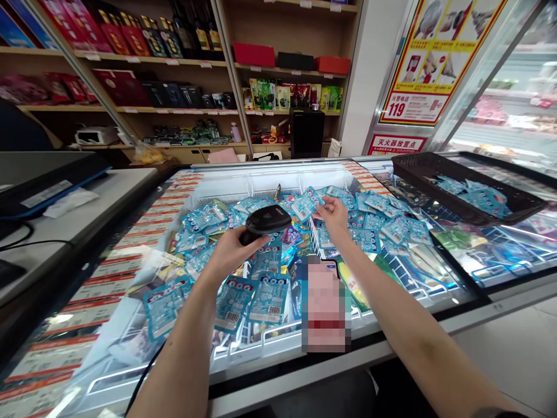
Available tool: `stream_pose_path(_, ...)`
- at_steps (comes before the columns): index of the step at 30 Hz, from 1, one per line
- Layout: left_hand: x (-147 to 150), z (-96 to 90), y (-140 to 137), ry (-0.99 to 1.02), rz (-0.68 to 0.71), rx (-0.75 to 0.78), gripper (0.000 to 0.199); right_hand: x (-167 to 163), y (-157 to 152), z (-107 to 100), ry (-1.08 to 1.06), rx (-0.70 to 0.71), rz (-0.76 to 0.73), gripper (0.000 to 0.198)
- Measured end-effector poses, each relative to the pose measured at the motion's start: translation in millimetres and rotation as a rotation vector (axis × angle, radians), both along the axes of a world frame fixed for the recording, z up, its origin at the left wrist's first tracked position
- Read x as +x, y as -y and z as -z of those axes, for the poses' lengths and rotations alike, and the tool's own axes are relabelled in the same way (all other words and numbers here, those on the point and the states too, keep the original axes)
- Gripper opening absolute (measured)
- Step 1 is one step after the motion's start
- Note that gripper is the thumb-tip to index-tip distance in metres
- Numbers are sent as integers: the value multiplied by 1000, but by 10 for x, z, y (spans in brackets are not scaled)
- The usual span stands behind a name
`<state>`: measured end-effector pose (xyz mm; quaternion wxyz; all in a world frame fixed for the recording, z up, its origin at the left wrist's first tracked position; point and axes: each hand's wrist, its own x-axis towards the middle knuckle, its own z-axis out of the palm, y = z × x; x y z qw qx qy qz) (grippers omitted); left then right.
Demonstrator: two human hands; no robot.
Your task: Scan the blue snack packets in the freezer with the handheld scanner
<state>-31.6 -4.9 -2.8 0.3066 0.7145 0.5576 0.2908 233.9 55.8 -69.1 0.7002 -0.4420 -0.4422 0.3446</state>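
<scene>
My left hand [228,251] is wrapped around the handle of a black handheld barcode scanner [268,219], whose head points right toward a small blue packet [306,204]. My right hand [335,222] pinches that packet by its right edge, just above the glass-topped chest freezer [278,377]. Many similar blue packets [268,299] with white and red print lie spread over the freezer top around both hands, several showing barcodes. Between my forearms, near the front edge, lies a phone [331,266] with its screen pixelated. Frozen goods and white wire racks show through the glass.
A dark plastic basket [402,168] with more blue packets stands at the right on the freezer. At the left is a counter [130,183] with black equipment and cables. Behind the freezer rise wooden shelves [174,61] of boxes and bottles. Price labels [117,261] line the freezer's left side.
</scene>
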Motion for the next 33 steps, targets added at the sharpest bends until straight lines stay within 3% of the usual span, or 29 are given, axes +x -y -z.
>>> stream_pose_path(20, 34, -7, 19, 6, -4, -30, 44, -26, 15, 12, -10, 23, 14, 34)
stream_pose_path(27, 28, 3, 0, 120, -74, -2, 42, 230, 14, -18, 169, -50, 211, 35)
stream_pose_path(33, -10, -6, -30, 124, -251, 94, 42, 394, 100, -101, 694, -57, 568, 35)
